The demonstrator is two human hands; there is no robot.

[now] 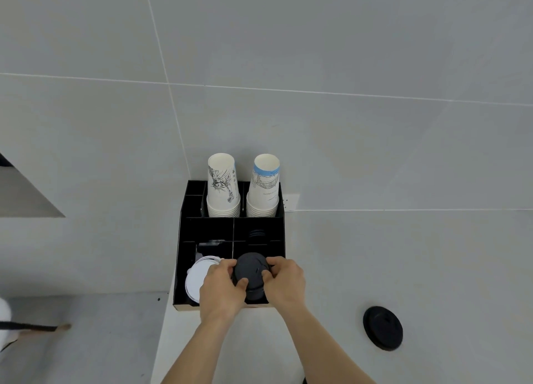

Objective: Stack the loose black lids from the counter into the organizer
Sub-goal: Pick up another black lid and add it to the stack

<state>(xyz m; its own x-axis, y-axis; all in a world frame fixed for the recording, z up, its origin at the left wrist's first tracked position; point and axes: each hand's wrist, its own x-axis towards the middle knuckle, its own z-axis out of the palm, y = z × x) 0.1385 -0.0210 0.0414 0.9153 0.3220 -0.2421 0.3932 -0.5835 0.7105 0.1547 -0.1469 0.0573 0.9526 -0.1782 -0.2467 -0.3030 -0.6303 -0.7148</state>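
both hands, left hand (pixel 222 290) and right hand (pixel 284 282), clamp a black lid (pixel 250 271) by its rim to seat it squarely in the organizer (pixel 181 256) (another lid (pixel 382 327) waits on the counter (pixel 403 268)).

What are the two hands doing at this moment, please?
Left hand: closed on the black lid over the organizer.
Right hand: closed on the same lid.
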